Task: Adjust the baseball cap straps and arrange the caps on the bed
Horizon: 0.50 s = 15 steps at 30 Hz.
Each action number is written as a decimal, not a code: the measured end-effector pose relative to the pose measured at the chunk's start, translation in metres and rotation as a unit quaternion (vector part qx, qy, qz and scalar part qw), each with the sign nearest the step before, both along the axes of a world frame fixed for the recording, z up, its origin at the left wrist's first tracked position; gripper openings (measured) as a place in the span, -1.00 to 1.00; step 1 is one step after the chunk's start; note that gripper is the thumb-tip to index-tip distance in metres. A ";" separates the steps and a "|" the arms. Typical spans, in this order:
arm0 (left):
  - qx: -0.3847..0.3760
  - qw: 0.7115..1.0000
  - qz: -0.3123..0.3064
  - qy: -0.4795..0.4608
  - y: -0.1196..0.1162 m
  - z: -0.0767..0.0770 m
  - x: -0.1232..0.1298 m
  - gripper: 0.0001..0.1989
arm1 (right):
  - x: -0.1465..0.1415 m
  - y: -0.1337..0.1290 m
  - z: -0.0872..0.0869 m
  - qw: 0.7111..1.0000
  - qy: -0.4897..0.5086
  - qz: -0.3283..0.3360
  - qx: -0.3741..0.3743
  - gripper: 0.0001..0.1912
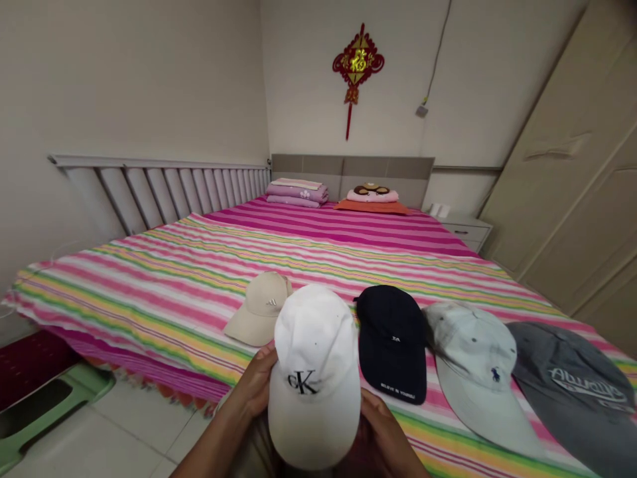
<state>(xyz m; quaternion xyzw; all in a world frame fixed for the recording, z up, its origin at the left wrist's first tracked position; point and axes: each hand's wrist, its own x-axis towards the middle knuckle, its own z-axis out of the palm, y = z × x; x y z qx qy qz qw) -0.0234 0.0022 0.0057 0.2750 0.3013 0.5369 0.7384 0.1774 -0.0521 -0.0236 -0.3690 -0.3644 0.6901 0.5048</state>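
A white baseball cap (318,372) with black "CK" lettering is held up in front of me, its brim toward me. My left hand (259,382) grips its left side and my right hand (375,415) its right side; the cap hides some of the fingers. Behind it to the left lies a beige cap (263,299) with a small logo. To the right a black cap (391,332), a pale cap (472,352) with a dark horse emblem, and a dark grey cap (572,378) with white lettering rest in a row on the bed.
The bed (164,279) has a striped cover. Folded bedding (298,192) and a pillow (373,194) lie near the headboard (318,166). A radiator (179,196) lines the left wall, a green stool (74,398) stands lower left, and a nightstand (468,229) and wardrobe (572,166) are on the right.
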 end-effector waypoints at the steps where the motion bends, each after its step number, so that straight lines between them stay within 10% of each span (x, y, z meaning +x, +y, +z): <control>1: 0.002 1.000 0.000 0.002 0.006 -0.001 -0.002 -0.65 | 0.001 -0.004 -0.002 1.000 0.024 0.012 -0.003 -0.68; 15: -0.035 0.991 -0.100 0.083 0.106 0.012 0.011 -0.60 | -0.010 0.064 -0.010 0.984 -0.013 -0.167 -0.065 -0.68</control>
